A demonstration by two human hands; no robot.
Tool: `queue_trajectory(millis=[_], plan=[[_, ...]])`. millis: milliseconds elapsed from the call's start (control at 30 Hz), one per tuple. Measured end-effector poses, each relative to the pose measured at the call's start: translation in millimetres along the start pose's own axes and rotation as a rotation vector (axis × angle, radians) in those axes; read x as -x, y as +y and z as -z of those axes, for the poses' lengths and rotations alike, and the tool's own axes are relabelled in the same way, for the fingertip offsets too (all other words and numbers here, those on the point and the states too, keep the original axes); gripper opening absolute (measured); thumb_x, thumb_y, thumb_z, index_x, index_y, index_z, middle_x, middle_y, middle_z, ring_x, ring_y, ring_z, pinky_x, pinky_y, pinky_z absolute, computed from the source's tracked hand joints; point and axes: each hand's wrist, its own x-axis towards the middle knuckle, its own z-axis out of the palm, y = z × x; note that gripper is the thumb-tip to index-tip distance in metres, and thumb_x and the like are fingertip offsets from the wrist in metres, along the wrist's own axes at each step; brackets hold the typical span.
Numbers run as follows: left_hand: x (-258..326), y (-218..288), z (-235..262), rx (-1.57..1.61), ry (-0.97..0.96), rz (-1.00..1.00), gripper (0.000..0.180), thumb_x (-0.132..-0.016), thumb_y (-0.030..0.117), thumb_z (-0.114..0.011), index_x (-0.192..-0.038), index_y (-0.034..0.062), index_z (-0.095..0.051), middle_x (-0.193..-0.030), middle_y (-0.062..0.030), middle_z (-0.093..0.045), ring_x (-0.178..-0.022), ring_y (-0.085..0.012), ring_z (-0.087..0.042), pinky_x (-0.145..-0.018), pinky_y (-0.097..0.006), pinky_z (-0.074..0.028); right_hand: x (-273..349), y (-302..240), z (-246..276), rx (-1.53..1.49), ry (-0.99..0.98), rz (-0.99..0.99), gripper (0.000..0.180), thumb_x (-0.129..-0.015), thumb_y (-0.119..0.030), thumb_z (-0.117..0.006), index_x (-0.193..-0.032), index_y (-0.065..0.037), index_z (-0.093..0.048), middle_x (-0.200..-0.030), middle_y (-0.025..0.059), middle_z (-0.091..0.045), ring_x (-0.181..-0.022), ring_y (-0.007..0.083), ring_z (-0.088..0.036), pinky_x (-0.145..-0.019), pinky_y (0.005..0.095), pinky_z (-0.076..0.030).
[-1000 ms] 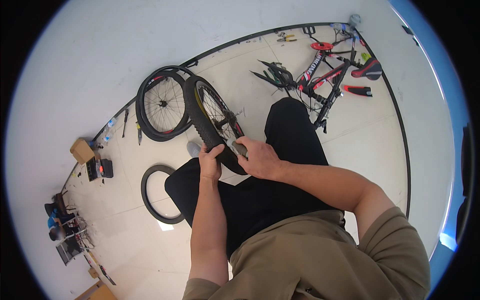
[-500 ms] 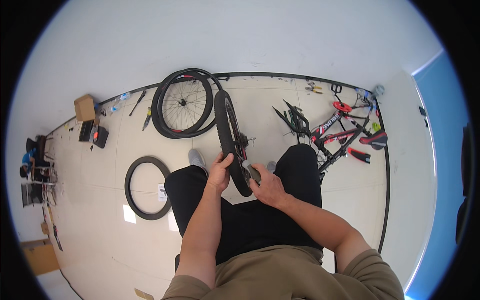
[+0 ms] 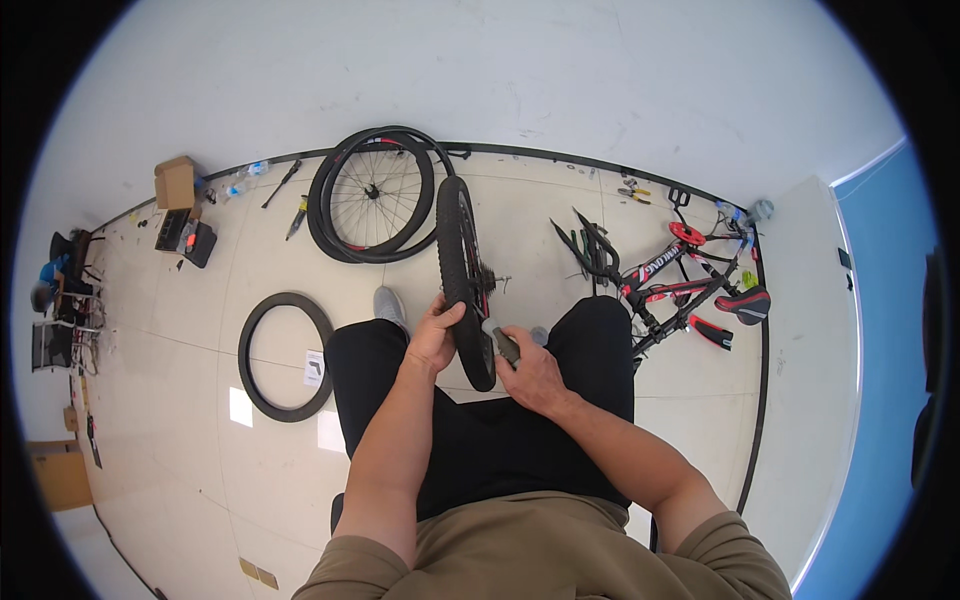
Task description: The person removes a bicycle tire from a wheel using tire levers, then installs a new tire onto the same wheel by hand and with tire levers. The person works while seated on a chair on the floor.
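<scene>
A bicycle wheel with a knobby black tyre (image 3: 455, 260) stands upright between my knees, tilted a little. Its sprockets (image 3: 487, 280) face right. My left hand (image 3: 433, 335) grips the tyre from the left side, thumb over the tread. On the other side, my right hand (image 3: 535, 375) is closed around a grey-green handled tool (image 3: 506, 345) with a pale rounded end. That end is against or very close to the wheel's rim side; its exact contact is hidden.
A spoked wheel with loose tyres (image 3: 318, 205) leans by the wall. Left lies a bare tyre (image 3: 252, 355); right, a red-black bicycle frame (image 3: 655, 290). Farther out are pliers (image 3: 634, 191), a black toolbox (image 3: 198, 246), a cardboard box (image 3: 175, 183) and a seated person (image 3: 54, 272).
My view has shifted slightly, so the surroundings sit a little differently. Both hands keep their holds on the tyre and the tool, with little other movement visible.
</scene>
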Motion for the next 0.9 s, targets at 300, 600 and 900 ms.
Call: queue_trajectory(millis=[300,600,900], plan=[[-3.2,-1.3,4.1,0.032,-0.006,0.004,0.048,-0.092,0.012,-0.074,-0.135,0.0100,-0.055,-0.119,-0.0052,-0.068,-0.110,-0.0236,-0.065,-0.101,-0.042,-0.051,-1.2,-5.9,4.7,-0.016,-0.063,-0.076,0.047,-0.091,-0.024,-0.064,-0.132,-0.007,-0.050,-0.111,0.0253,-0.068,-0.101,0.0457,-0.065,-0.088,0.0509,-0.052],[1.1,3.1,-15.3,0.006,0.038,-0.036,0.036,-0.094,0.015,-0.073,-0.126,0.0059,-0.060,-0.112,-0.0064,-0.069,-0.103,-0.0216,-0.067,-0.095,-0.039,-0.054,-4.1,19.0,-5.9,-0.100,0.032,0.034,0.056,-0.089,-0.022,-0.066,-0.140,-0.002,-0.052,-0.121,0.0275,-0.066,-0.110,0.0450,-0.064,-0.093,0.0463,-0.052],[0.8,1.6,-11.7,-0.130,0.127,-0.088,0.026,-0.096,0.020,-0.073,-0.117,0.0073,-0.063,-0.098,-0.0037,-0.067,-0.087,-0.0173,-0.066,-0.079,-0.035,-0.056,-15.4,18.1,-13.7,-0.163,-0.072,-0.107,0.040,-0.089,-0.019,-0.066,-0.123,0.003,-0.060,-0.096,0.0188,-0.071,-0.085,0.0275,-0.071,-0.077,0.0375,-0.056]])
